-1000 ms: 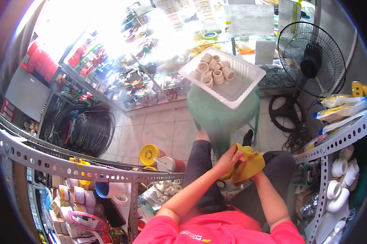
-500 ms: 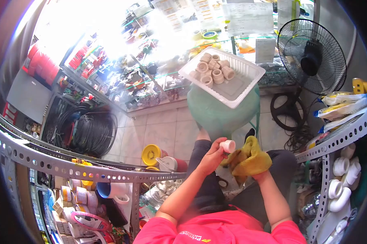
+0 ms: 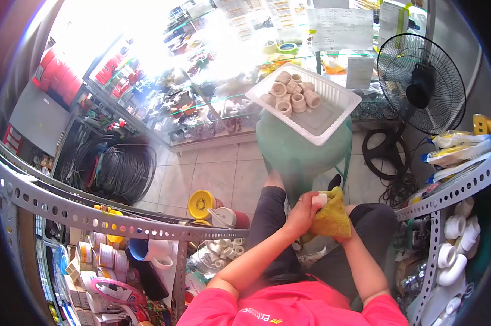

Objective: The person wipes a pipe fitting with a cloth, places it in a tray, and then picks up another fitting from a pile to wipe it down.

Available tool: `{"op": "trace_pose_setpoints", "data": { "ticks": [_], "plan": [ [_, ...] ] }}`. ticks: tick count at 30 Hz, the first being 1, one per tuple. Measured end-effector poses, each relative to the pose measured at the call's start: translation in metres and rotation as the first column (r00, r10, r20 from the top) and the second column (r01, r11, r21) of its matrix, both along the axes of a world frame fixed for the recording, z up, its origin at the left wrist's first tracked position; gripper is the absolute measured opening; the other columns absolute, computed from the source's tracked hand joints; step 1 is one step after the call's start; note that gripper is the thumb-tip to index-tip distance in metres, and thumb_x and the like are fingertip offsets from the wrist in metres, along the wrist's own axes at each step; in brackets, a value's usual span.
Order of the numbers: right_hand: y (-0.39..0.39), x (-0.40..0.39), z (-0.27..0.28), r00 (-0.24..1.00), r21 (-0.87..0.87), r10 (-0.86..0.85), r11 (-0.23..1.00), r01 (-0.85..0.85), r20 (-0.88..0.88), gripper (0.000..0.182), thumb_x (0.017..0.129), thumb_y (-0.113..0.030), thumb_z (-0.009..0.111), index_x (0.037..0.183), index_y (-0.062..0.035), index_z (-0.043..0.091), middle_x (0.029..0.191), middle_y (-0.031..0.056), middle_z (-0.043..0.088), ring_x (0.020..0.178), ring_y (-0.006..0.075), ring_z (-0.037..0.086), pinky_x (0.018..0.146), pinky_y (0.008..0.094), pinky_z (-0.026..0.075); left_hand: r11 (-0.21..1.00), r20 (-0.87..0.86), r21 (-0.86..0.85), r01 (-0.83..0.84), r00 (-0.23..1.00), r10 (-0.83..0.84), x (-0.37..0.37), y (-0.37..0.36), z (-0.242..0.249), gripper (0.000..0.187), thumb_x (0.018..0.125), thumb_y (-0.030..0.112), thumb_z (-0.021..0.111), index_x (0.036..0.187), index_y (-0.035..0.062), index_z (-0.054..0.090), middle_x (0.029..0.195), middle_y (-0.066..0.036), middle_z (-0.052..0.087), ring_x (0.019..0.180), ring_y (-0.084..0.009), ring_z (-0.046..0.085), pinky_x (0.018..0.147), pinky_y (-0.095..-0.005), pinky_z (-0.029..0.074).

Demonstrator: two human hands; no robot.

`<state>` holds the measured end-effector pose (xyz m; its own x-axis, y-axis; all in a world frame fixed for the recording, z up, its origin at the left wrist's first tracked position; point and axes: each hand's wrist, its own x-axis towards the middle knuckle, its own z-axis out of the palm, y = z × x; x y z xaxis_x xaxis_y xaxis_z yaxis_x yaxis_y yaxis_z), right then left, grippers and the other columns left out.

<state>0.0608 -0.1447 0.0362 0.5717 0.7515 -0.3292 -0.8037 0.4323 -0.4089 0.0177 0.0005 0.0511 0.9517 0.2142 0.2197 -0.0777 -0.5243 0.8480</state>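
Observation:
My left hand (image 3: pixel 301 215) is closed around a white plastic pipe fitting (image 3: pixel 320 201), which sits against a yellow-brown cloth (image 3: pixel 335 218). That cloth drapes over my right hand (image 3: pixel 344 239), covering its fingers as they grip it from behind. Ahead of both hands, a white plastic tray (image 3: pixel 328 124) rests on a green stool (image 3: pixel 305 149). Several similar beige-looking pipe fittings (image 3: pixel 297 100) are gathered in the left part of the tray.
A black standing fan (image 3: pixel 419 87) is at the right. Metal shelf frames (image 3: pixel 120 228) flank me, loaded with tape rolls and white fittings (image 3: pixel 453 255). Yellow-lidded tubs (image 3: pixel 202 204) stand on the floor by a coil of black cable (image 3: pixel 123 173). Glass shelves are behind the stool.
The fitting in my left hand has come against the cloth, which was apart from it before. My right hand has brought the cloth up and left around the fitting. The view has shifted slightly.

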Motion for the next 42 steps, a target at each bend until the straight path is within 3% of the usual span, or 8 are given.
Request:
{"op": "trace_pose_setpoints", "data": {
  "ticks": [4, 9, 15, 24, 26, 28, 35, 42],
  "plan": [
    [-0.001, 0.007, -0.048, 0.94, -0.139, 0.102, 0.988, -0.059, 0.325, 0.029, 0.093, -0.025, 0.042, 0.117, -0.0098, 0.048, 0.107, 0.005, 0.056, 0.091, 0.0176, 0.058, 0.077, 0.0294, 0.048, 0.997, -0.372, -0.065, -0.029, 0.928, 0.003, -0.002, 0.008, 0.007, 0.037, 0.094, 0.032, 0.04, 0.112, 0.0017, 0.047, 0.094, -0.022, 0.059, 0.089, -0.0377, 0.057, 0.078, -0.0407, 0.044],
    [0.001, 0.0, -0.127, 0.999, 0.083, 0.004, 0.997, 0.0, -0.049, 0.031, 0.093, -0.028, 0.04, 0.115, -0.0082, 0.049, 0.105, 0.0049, 0.057, 0.092, 0.0178, 0.057, 0.077, 0.0294, 0.047, 0.94, -0.735, -0.329, -0.084, 0.649, -0.199, 0.009, 0.021, 0.019, 0.046, 0.094, 0.042, 0.034, 0.115, 0.002, 0.042, 0.091, -0.022, 0.06, 0.091, -0.0393, 0.058, 0.078, -0.0407, 0.044],
    [0.002, 0.008, -0.048, 0.946, 0.107, -0.067, 0.994, 0.034, 0.317, 0.031, 0.093, -0.025, 0.046, 0.119, -0.0094, 0.045, 0.111, 0.004, 0.052, 0.096, 0.0148, 0.054, 0.08, 0.0277, 0.046, 0.999, -0.235, -0.039, 0.035, 0.971, -0.043, -0.007, -0.002, -0.01, 0.046, 0.094, 0.042, 0.033, 0.114, 0.002, 0.042, 0.098, -0.024, 0.058, 0.092, -0.0415, 0.055, 0.079, -0.0437, 0.043],
    [0.003, 0.012, -0.125, 0.936, -0.383, 0.283, 0.905, -0.187, 0.21, 0.024, 0.086, -0.021, 0.052, 0.102, -0.0052, 0.058, 0.097, 0.0088, 0.06, 0.092, 0.023, 0.058, 0.078, 0.0339, 0.046, 0.988, -0.438, -0.135, -0.079, 0.899, 0.012, -0.006, 0.026, -0.021, 0.052, 0.094, 0.044, 0.032, 0.099, -0.0024, 0.056, 0.085, -0.023, 0.059, 0.085, -0.0372, 0.057, 0.076, -0.0397, 0.042],
    [0.001, 0.005, -0.124, 0.71, -0.682, 0.474, 0.732, 0.011, 0.521, 0.025, 0.081, -0.019, 0.055, 0.101, -0.0052, 0.059, 0.098, 0.0115, 0.059, 0.093, 0.0273, 0.057, 0.079, 0.0357, 0.046, 0.989, -0.493, -0.104, -0.103, 0.869, 0.039, -0.01, 0.036, -0.032, 0.06, 0.092, 0.05, 0.03, 0.09, -0.0031, 0.058, 0.074, -0.018, 0.058, 0.075, -0.0315, 0.057, 0.071, -0.0385, 0.042],
    [0.0, -0.013, -0.045, -0.094, -0.607, 0.774, 0.56, 0.565, 0.626, 0.028, 0.077, -0.017, 0.058, 0.102, -0.0048, 0.06, 0.101, 0.0145, 0.058, 0.096, 0.0319, 0.055, 0.082, 0.0372, 0.044, 0.983, -0.573, -0.132, -0.129, 0.819, 0.031, -0.013, 0.045, -0.024, 0.063, 0.091, 0.053, 0.029, 0.088, -0.0036, 0.058, 0.071, -0.015, 0.057, 0.072, -0.0292, 0.056, 0.069, -0.039, 0.042],
    [0.004, -0.017, -0.038, 0.121, -0.526, 0.522, 0.763, 0.376, 0.844, 0.036, 0.071, -0.008, 0.059, 0.107, -0.008, 0.058, 0.112, 0.0145, 0.053, 0.111, 0.0366, 0.043, 0.096, 0.0418, 0.033, 0.765, -0.782, -0.59, -0.259, 0.421, -0.46, 0.004, 0.055, -0.023, 0.05, 0.087, 0.058, 0.034, 0.059, 0.0177, 0.043, 0.05, 0.007, 0.029, 0.04, -0.0069, 0.023, 0.038, -0.024, 0.016],
    [0.007, -0.017, -0.024, 0.03, -0.465, 0.511, 0.755, 0.462, 0.859, 0.037, 0.074, -0.008, 0.061, 0.11, -0.0072, 0.056, 0.111, 0.0136, 0.055, 0.106, 0.0331, 0.05, 0.09, 0.0389, 0.04, 0.893, -0.778, -0.432, -0.128, 0.554, -0.297, 0.013, 0.053, -0.043, 0.051, 0.09, 0.052, 0.032, 0.066, 0.0095, 0.046, 0.055, -0.007, 0.045, 0.047, -0.0217, 0.044, 0.044, -0.0335, 0.031]
  ]
}}
